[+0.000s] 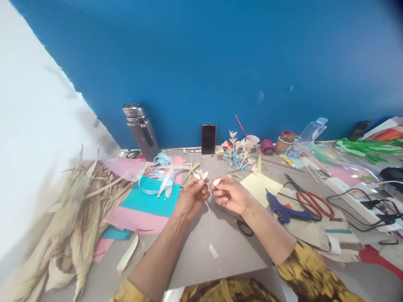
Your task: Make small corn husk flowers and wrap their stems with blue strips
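Note:
Over the middle of the table, my left hand pinches a small cream flower with pointed petals; its pale stem hangs below the fingers. Close beside it, my right hand holds a single cream petal between thumb and forefinger. The petal and the flower are a short gap apart. Behind my right hand stands a cluster of similar pale flowers on light blue stems. A blue glue gun lies right of my right forearm, near red-handled scissors.
Dried corn husks are heaped at the left, next to pink and turquoise sheets with blue ribbon. A thermos and a phone stand by the blue wall. At right are a plastic bottle and a power strip with cables.

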